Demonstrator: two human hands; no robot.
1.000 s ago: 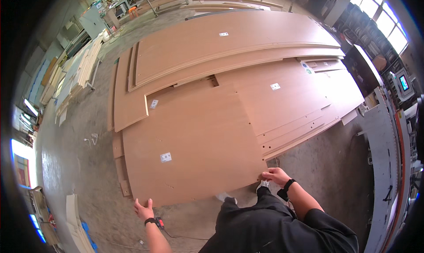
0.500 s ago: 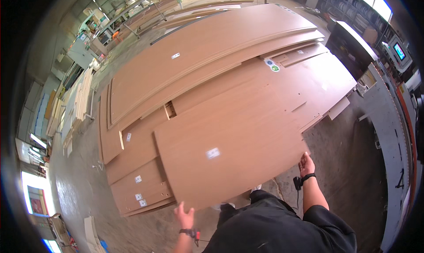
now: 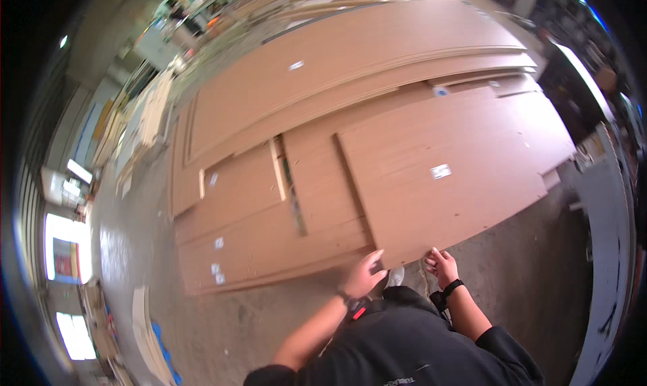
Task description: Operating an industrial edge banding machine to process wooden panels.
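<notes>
A brown wood panel (image 3: pixel 411 197) with a small white label lies at the right on the stack of brown boards (image 3: pixel 323 177). Its near edge points toward me, and small holes show along that side. My left hand (image 3: pixel 364 275) is at the panel's near left corner, thumb and fingers apart. Farther right along the same edge, my right hand (image 3: pixel 442 268) has its bent fingers closed on the panel's rim. Both wrists carry dark bands, the left one with a red part.
Longer brown boards (image 3: pixel 357 42) are stacked behind. A gap with a pale edge strip (image 3: pixel 278 169) opens left of the panel. A grey machine (image 3: pixel 603 251) borders the right side. Pale boards (image 3: pixel 145 126) lean at the left above the concrete floor (image 3: pixel 263 325).
The panel has moved to the right and away from me onto the stack, uncovering boards at its left. My hands have come closer together along its near edge. The view has shifted.
</notes>
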